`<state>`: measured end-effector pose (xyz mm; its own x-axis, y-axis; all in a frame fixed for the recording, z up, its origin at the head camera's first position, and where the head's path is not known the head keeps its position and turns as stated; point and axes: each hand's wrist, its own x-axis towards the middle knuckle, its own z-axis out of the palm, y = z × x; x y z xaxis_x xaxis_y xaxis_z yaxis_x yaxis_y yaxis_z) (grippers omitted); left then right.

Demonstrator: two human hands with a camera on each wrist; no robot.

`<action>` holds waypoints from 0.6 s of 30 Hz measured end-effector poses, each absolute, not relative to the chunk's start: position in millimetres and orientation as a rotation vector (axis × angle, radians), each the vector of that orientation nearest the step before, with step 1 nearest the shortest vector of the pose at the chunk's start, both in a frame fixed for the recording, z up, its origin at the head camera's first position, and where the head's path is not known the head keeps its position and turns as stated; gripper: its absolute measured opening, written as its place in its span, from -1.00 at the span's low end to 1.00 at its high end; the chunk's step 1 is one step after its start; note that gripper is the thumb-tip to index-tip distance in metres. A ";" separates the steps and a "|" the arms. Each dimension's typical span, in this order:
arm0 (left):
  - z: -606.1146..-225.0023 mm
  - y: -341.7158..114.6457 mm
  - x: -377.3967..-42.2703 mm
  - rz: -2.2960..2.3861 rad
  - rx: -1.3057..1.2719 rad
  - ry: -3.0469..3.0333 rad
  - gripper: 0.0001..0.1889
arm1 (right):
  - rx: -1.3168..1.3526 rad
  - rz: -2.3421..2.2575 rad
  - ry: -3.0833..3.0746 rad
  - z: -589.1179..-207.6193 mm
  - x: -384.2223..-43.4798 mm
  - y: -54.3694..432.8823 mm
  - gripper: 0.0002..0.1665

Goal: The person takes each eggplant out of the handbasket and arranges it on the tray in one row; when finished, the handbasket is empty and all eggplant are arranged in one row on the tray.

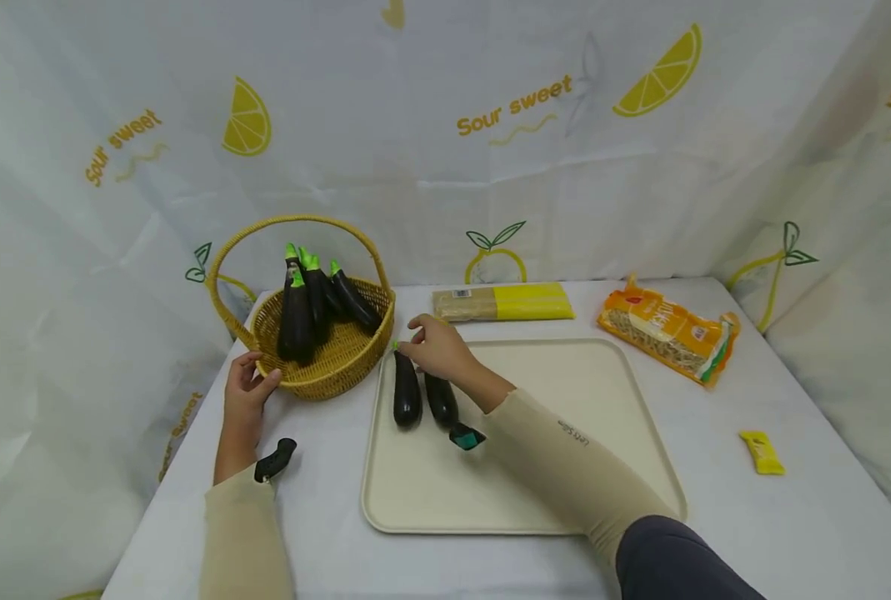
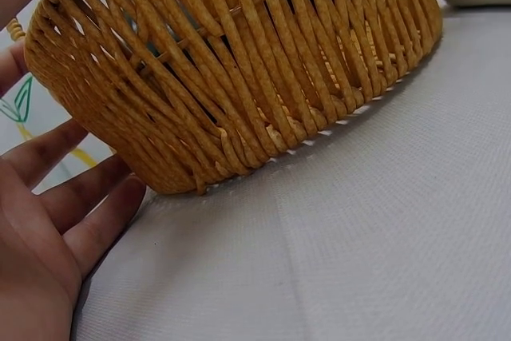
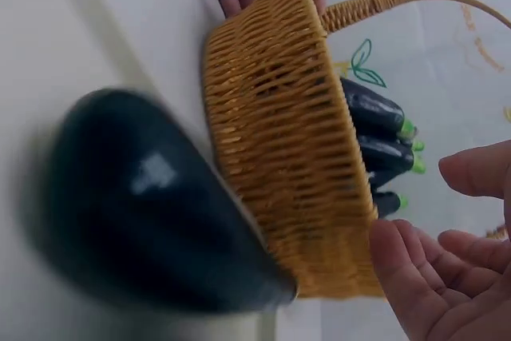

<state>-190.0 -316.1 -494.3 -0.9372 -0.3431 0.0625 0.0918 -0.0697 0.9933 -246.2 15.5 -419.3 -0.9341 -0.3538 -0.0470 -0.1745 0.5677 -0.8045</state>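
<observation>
My left hand (image 1: pixel 247 390) touches the outer left side of a wicker basket (image 1: pixel 332 385), thumb near the rim and the lower fingers stretched along the wall (image 2: pixel 239 93). Several eggplants (image 1: pixel 297 321) with green stems lean inside it. On the beige tray (image 1: pixel 565 500) lie two eggplants, the left eggplant (image 1: pixel 407 392) and the right eggplant (image 1: pixel 441 400). Over their stem ends hovers my right hand (image 1: pixel 441 346), partly covering the right one. In the right wrist view its thumb and fingers (image 3: pixel 399 253) stand apart with nothing between them, and one eggplant (image 3: pixel 152 205) looms blurred beside the basket.
Behind the tray lies a flat pack with a yellow end (image 1: pixel 535 302). An orange food bag (image 1: pixel 666 332) is at the back right, and a small yellow packet (image 1: pixel 762 452) lies right of the tray. A printed white curtain (image 1: pixel 385 125) hangs behind the table.
</observation>
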 end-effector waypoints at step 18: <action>-495.4 -322.2 -188.3 -2.058 0.261 -1.972 -0.51 | -0.536 -0.796 2.919 -417.3 -330.0 -113.0 -0.27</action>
